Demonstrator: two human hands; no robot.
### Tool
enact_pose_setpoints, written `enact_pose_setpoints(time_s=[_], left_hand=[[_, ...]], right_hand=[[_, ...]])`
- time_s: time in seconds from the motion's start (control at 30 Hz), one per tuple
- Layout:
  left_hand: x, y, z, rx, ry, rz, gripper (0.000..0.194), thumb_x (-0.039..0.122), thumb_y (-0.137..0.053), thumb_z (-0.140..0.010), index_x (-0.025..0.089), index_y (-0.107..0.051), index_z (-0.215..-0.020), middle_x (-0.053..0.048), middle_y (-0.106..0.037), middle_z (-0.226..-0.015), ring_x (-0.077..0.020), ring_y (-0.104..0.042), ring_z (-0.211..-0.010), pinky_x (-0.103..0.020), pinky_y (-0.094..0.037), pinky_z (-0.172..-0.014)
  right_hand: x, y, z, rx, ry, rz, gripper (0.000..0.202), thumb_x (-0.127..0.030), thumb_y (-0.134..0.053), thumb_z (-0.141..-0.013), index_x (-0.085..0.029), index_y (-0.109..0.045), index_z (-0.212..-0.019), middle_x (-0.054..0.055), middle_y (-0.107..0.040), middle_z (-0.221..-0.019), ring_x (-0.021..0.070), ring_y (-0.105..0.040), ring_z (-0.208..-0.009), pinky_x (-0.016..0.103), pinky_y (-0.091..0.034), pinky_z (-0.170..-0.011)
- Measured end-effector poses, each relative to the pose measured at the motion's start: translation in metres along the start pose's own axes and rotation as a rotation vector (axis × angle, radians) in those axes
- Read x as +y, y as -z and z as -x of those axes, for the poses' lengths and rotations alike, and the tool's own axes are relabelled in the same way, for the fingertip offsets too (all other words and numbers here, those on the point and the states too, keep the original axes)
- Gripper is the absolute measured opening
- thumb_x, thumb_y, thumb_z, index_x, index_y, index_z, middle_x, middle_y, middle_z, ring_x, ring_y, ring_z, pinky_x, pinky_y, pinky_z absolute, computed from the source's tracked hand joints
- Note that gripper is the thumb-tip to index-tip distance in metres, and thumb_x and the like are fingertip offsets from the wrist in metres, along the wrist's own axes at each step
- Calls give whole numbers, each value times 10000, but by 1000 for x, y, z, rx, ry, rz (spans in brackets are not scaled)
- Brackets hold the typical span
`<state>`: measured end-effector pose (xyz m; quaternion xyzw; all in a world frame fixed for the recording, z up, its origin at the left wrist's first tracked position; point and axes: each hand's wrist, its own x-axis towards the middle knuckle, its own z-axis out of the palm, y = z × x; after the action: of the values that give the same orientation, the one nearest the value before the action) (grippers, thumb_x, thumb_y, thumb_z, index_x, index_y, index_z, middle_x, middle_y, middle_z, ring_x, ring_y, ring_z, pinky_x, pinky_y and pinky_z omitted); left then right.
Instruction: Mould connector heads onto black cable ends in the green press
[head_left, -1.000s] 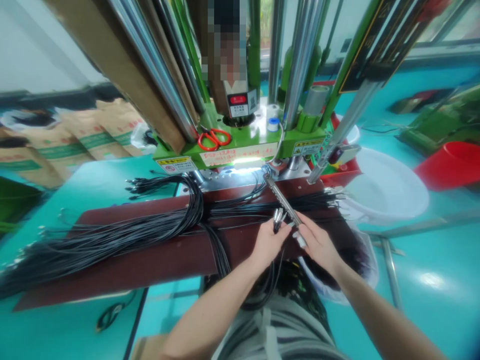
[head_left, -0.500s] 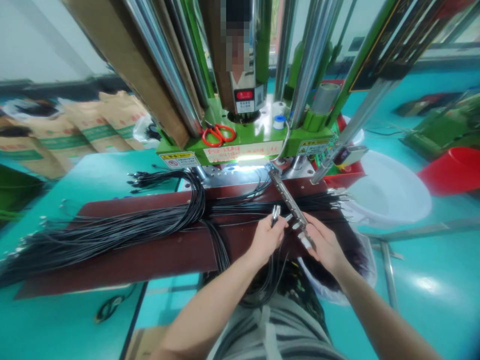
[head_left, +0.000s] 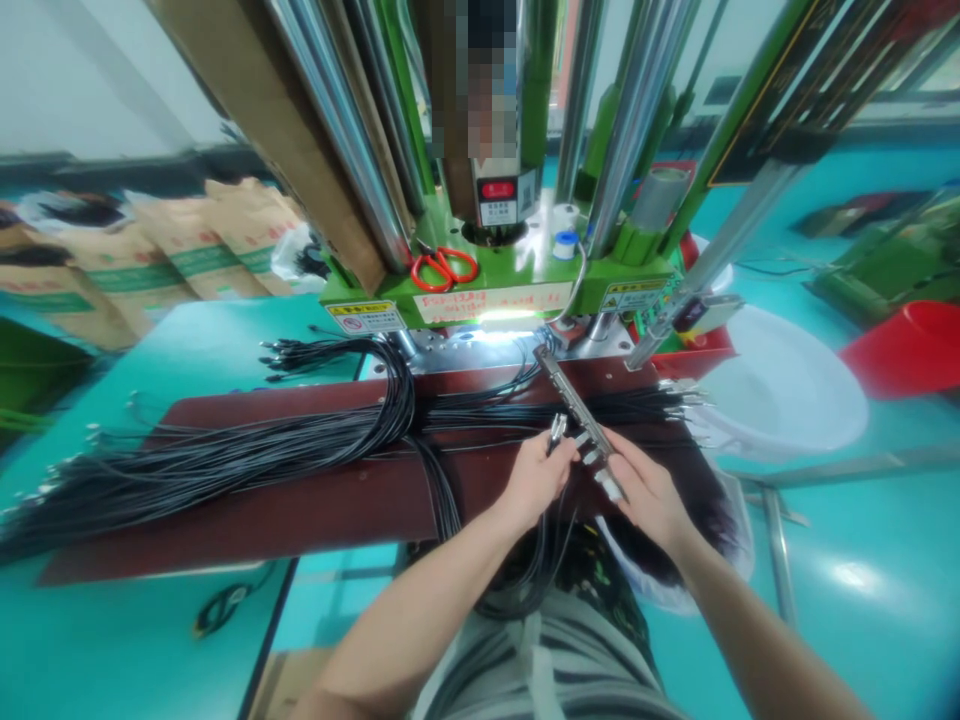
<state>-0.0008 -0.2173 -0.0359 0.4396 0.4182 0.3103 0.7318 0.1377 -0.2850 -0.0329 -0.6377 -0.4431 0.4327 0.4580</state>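
My left hand (head_left: pixel 538 474) is closed around black cables with silver metal connectors (head_left: pixel 557 428) sticking up past the thumb. My right hand (head_left: pixel 651 488) grips the near end of a long, narrow metal bar (head_left: pixel 576 402) with slots along it. The bar's far end reaches toward the lit edge of the green press. Pale connectors (head_left: pixel 609 486) sit at the bar's near end, beside the right fingers. Both hands are close together over the brown board (head_left: pixel 300 530). Loose black cables (head_left: pixel 536 575) hang below the left hand to the lap.
A thick bundle of black cables (head_left: pixel 247 460) lies across the board. Ahead stands the green press (head_left: pixel 450 300), with red-handled scissors (head_left: pixel 444 270) on its ledge. White tub (head_left: pixel 787 390) and red bucket (head_left: pixel 911 345) are at the right; paper sacks (head_left: pixel 180 245) stand at the left.
The view has shifted slightly, moving the press and board a little to the right in the picture. Both hands keep nearly the same pose and hold the same things.
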Motion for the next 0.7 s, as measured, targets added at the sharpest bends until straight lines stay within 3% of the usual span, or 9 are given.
enact_pose_setpoints(time_s=[0.17,0.3,0.43,0.53,0.7], left_hand=[[-4,6,1,5,-70,-58,284,420,-521,-775,161,-485,-662,90,-342,-368,-38,-268,-320,-165,-216,-344],[-1,12,4,105,-244,-170,323,442,-443,-828,147,-543,-741,44,-444,-518,-46,-367,-421,-163,-287,-407],[1,14,5,232,-268,-88,271,449,-371,-862,198,-470,-876,93,-335,-486,-57,-306,-396,-164,-268,-397],[0,14,4,171,-265,-156,213,401,-441,-837,196,-435,-778,87,-368,-500,-59,-329,-424,-172,-290,-428],[1,15,2,141,-327,-300,213,328,-544,-768,156,-501,-651,42,-453,-573,-71,-382,-537,-190,-329,-524]], right_hand=[[-2,2,0,-57,67,127,524,-467,-469,-831,-161,-515,-1255,68,-649,-791,170,-580,-641,244,-473,-500],[-8,0,0,6,-87,-56,503,-475,-527,-792,-190,-555,-1206,76,-643,-886,161,-570,-632,226,-442,-435],[-15,-2,1,58,-239,-222,486,-468,-592,-748,-242,-565,-1177,29,-614,-785,96,-470,-504,170,-345,-358],[-18,0,0,29,-283,-259,520,-463,-619,-732,-265,-537,-1206,4,-580,-726,83,-444,-496,155,-340,-373],[-22,3,-1,-8,-332,-278,503,-471,-653,-698,-273,-587,-1155,31,-614,-909,106,-520,-625,172,-420,-462]])
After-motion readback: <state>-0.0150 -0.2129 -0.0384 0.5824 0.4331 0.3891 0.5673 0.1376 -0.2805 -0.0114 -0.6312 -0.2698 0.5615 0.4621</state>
